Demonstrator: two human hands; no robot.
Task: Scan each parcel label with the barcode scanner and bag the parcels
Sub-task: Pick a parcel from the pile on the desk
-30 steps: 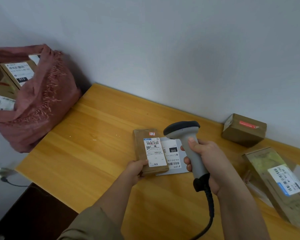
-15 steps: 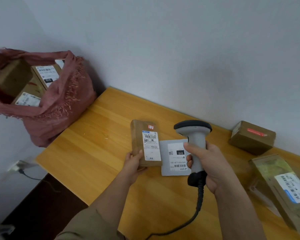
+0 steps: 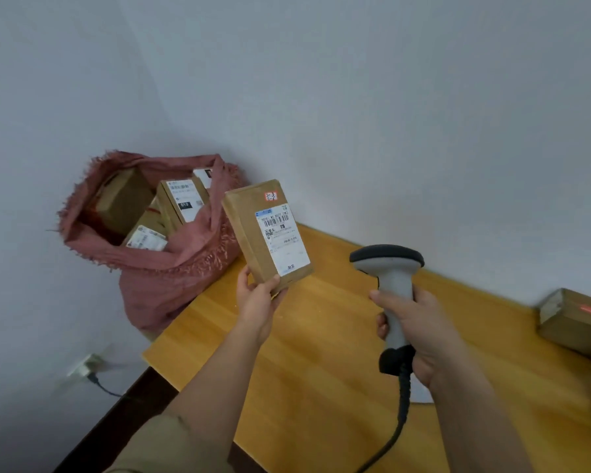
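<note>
The right hand (image 3: 420,332) grips the scanner (image 3: 391,288) upright over the counter (image 3: 321,370), its cord trailing toward the person. Left of it and a little farther out, the left hand (image 3: 258,298) holds a brown parcel (image 3: 267,233) by its lower corner, lifted clear of the counter, label facing back. Beyond that hand stands the red bag (image 3: 171,268), open, with several labelled parcels (image 3: 181,199) already inside. Far right of the right hand another box (image 3: 574,322) waits, so I judge the job partly done.
</note>
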